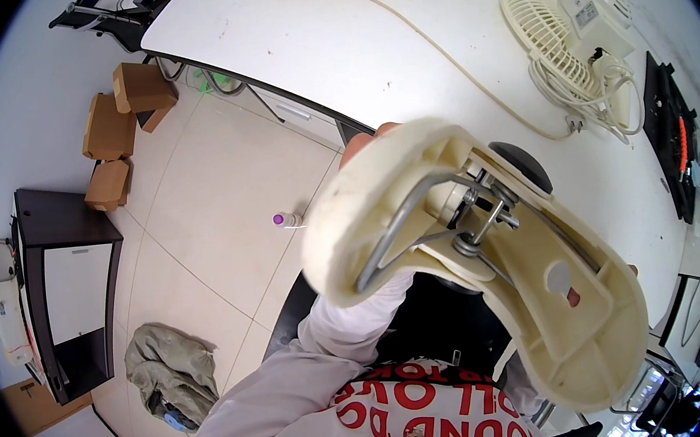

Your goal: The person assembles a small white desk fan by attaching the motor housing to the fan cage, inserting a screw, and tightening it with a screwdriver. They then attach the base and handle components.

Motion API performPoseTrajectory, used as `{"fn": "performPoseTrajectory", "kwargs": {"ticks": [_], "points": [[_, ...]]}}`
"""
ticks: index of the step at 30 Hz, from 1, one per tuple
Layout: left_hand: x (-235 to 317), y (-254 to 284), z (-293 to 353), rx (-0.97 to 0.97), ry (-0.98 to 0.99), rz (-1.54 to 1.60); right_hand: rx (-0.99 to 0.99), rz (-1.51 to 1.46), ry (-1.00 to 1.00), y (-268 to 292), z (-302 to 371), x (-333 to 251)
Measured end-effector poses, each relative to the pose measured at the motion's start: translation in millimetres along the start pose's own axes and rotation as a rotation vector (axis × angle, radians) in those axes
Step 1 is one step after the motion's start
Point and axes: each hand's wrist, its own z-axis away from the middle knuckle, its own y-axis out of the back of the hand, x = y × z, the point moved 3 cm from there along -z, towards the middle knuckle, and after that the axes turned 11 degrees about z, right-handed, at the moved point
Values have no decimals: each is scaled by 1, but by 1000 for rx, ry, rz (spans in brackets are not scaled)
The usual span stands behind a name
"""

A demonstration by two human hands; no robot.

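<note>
A large cream plastic spring clamp (pixel 589 338), which looks like the clip base of a small fan, is held up close in front of my chest. Its hollow ribbed inside faces me. A bent metal wire loop (pixel 401 217) and a coil spring on a metal pin (pixel 487 225) sit in its middle. My left hand (pixel 367 141) wraps round the upper left end, mostly hidden behind it. Of my right hand (pixel 574 298), only a fingertip shows through a hole in the right half, with a bit more at the right edge. A dark round knob (pixel 521 166) is at the clamp's upper side.
On the white table (pixel 306 44) lie a cream fan part with a grille (pixel 549 40), a coiled cord (pixel 584 91) and a black tray (pixel 670 134) at the right. Cardboard boxes (pixel 108 129), a bottle (pixel 286 219), a dark cabinet (pixel 75 281) and crumpled cloth (pixel 169 365) stand left.
</note>
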Motion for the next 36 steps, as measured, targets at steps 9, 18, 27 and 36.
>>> {"fn": "performPoseTrajectory", "kwargs": {"ticks": [9,18,27,36], "points": [[4,15,-5,43,210,74,-75,-101,10,10,0,6],[-7,2,-10,53,339,76,-128,184,-132,5,-4,-12],[-15,4,-20,-98,254,-11,-113,95,104,-5,-7,-28],[-15,11,-24,-144,195,-82,-71,395,140,4,0,-26]]}}
